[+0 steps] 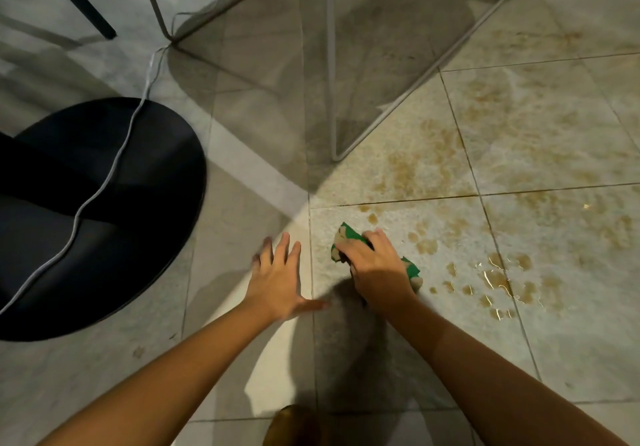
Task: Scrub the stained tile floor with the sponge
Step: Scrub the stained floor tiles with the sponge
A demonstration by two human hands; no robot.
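My right hand [375, 265] presses a green sponge [349, 234] flat on the pale tile floor [398, 359]; green corners stick out at the upper left and lower right of the hand, smeared with brown. Brown stains [502, 279] and wet, shiny drops spread to the right of the sponge and up across the neighbouring tiles [519, 127]. My left hand [277, 277] rests flat on the floor just left of the sponge, fingers spread, holding nothing.
A black round chair seat [114, 210] with a grey cable [114, 168] across it stands at the left. Thin metal legs of furniture [332, 99] rise ahead, above the stains. A black leg [86, 2] stands far left. A brown object [294, 425] sits at the bottom edge.
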